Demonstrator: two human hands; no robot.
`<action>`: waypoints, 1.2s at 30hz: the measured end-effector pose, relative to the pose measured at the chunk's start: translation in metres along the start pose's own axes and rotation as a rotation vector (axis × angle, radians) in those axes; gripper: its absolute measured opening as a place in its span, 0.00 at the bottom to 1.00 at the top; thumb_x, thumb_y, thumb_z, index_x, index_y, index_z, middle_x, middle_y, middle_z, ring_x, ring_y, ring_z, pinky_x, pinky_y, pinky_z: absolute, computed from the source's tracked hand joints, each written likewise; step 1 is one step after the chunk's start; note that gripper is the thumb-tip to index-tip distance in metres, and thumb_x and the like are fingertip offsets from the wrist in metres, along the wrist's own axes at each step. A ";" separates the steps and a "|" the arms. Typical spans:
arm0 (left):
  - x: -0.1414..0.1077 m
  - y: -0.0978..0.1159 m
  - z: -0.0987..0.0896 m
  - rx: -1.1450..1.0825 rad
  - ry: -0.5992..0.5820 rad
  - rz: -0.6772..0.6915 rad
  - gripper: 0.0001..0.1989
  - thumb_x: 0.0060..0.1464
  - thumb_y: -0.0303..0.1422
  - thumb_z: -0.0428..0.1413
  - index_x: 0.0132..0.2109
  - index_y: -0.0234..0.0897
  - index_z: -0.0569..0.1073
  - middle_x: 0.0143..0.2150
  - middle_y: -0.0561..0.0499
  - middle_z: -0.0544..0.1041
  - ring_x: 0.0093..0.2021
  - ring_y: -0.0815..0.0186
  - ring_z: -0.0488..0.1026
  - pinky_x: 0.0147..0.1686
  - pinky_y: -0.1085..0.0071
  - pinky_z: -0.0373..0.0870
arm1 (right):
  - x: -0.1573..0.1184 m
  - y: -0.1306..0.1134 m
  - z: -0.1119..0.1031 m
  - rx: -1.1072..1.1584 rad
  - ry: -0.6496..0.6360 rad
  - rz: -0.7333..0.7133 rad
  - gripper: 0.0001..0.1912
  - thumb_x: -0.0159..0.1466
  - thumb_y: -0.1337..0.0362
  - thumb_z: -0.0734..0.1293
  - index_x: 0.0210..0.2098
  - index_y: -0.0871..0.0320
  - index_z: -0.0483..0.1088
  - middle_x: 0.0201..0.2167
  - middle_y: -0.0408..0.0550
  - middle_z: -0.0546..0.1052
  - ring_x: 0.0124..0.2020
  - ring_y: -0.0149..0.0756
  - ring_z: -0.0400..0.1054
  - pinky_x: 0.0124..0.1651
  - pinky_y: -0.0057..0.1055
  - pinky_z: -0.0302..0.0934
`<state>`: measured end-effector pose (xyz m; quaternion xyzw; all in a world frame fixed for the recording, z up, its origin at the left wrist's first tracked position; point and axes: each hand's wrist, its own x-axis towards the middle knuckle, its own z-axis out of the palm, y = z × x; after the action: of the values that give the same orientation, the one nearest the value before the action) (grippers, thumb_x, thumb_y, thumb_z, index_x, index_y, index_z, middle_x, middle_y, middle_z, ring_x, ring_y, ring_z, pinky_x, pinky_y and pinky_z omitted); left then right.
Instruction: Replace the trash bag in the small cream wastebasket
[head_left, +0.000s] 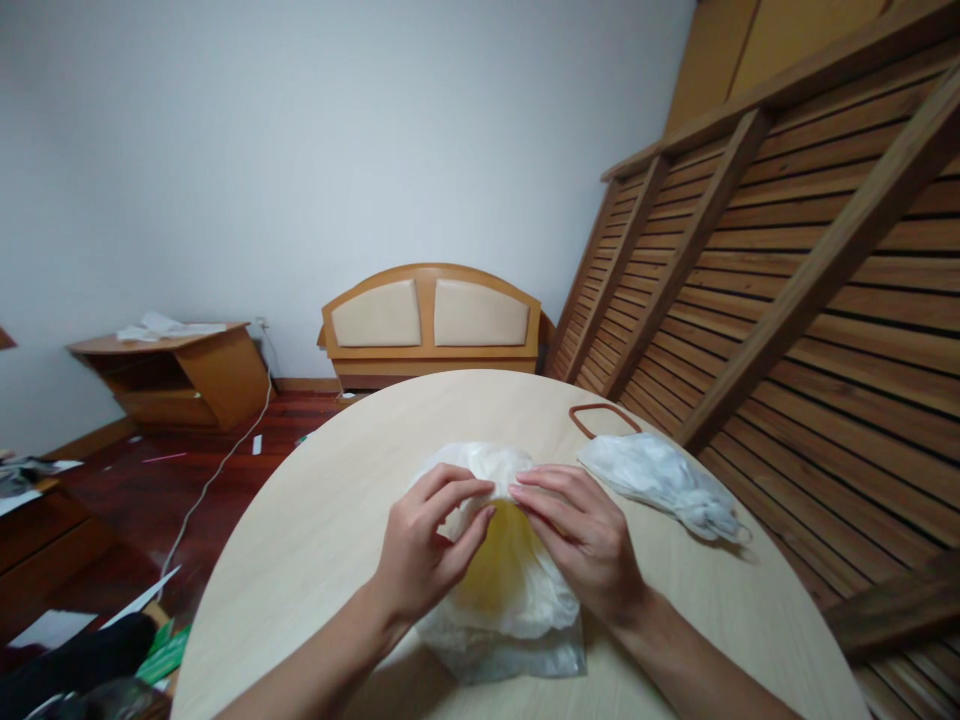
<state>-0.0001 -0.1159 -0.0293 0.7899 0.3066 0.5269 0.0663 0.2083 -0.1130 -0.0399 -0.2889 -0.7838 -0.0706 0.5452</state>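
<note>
On the round table in front of me lies a white, thin plastic bag with crumpled, gathered edges. Its opening faces me, and a yellow surface shows inside it; what that is I cannot make out. My left hand pinches the upper edge of the opening between thumb and fingers. Close beside it, my right hand pinches the same edge, and the fingertips of both hands nearly meet. A clear, flat plastic part spreads under the near side of the bag.
To the right lies a bunched white plastic bundle, beside a brown rounded frame. Slatted wooden panels lean along the right. Behind stands a headboard; a low cabinet and a white cable are at left.
</note>
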 end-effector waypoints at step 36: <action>0.020 -0.045 -0.011 -0.327 0.328 -0.754 0.23 0.41 0.50 0.68 0.31 0.33 0.80 0.27 0.48 0.81 0.27 0.66 0.74 0.28 0.73 0.70 | -0.028 0.034 0.012 0.316 -0.377 0.126 0.58 0.60 0.39 0.69 0.76 0.50 0.33 0.77 0.54 0.40 0.75 0.55 0.39 0.73 0.53 0.44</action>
<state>-0.0237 -0.0711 -0.0282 0.5081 0.4923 0.6257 0.3286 0.2234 -0.0906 -0.0761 -0.2564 -0.8533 0.1422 0.4313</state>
